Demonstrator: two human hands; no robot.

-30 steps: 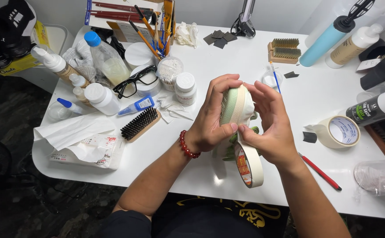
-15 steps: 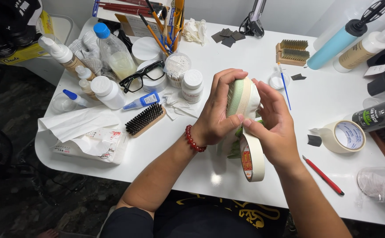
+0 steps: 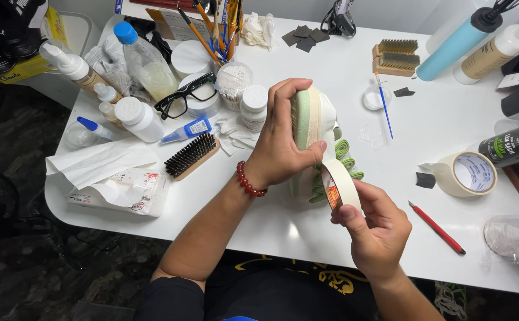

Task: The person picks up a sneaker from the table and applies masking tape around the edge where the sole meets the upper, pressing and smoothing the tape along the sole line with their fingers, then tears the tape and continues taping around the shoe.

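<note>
A person sits at a white bench [image 3: 343, 77] and looks down at two busy hands.

The left hand [image 3: 283, 142] is closed around a shoe [image 3: 310, 116]. The shoe is pale green and cream, and it is held up on its side above the bench, near the middle. The fingers curl over the top of the sole and the thumb presses on its edge. A red bead bracelet [image 3: 249, 181] sits on that wrist.

The right hand [image 3: 375, 229] holds a roll of cream tape [image 3: 340, 184]. The fingers pinch the roll, and it stands on its edge just below the shoe, right next to the left thumb. I cannot tell if the tape is stuck to the shoe.

Another roll of tape [image 3: 467, 173] lies flat on the bench, off to the right. A red pencil [image 3: 436, 227] lies near it, closer to the person.

On the left side there is a black brush [image 3: 192, 156] with a wooden back. Black glasses [image 3: 186, 97] rest on a white jar behind it. A small blue and white tube [image 3: 187, 129] lies between them. A pack of white tissues [image 3: 117, 187] sits near the bench edge. A bottle with a blue cap [image 3: 140, 56] stands at the back, and a tall blue bottle [image 3: 455, 41] lies far off to the right.
</note>
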